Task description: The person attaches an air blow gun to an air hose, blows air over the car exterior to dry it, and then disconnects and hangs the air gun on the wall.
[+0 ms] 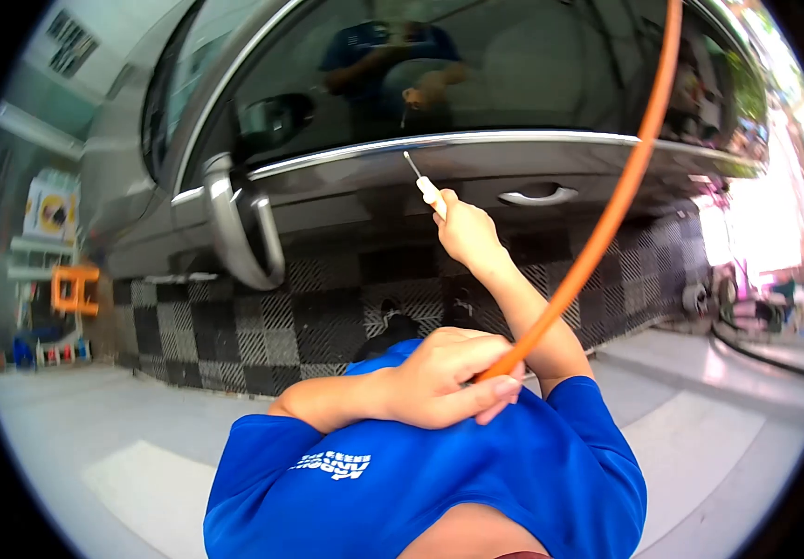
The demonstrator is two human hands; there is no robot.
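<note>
My right hand (469, 233) is stretched toward the dark car's door and closed around a white-handled tool (428, 190). Its thin metal rod (412, 165) points up at the door just below the chrome window trim (476, 138); whether the tip touches the paint I cannot tell. Close to my chest, my left hand (453, 377) grips an orange hose (597, 242), which rises past the camera to the upper right. The hose's lower end is hidden in that hand. To the right of the tool is a silver door handle (539, 197).
The car's side mirror (239, 224) juts out at left. Black and grey floor tiles (309, 317) lie under the car's side. An orange stool (75, 289) and several bottles stand far left; a dark hose (765, 354) lies at right. The window (514, 74) reflects a person.
</note>
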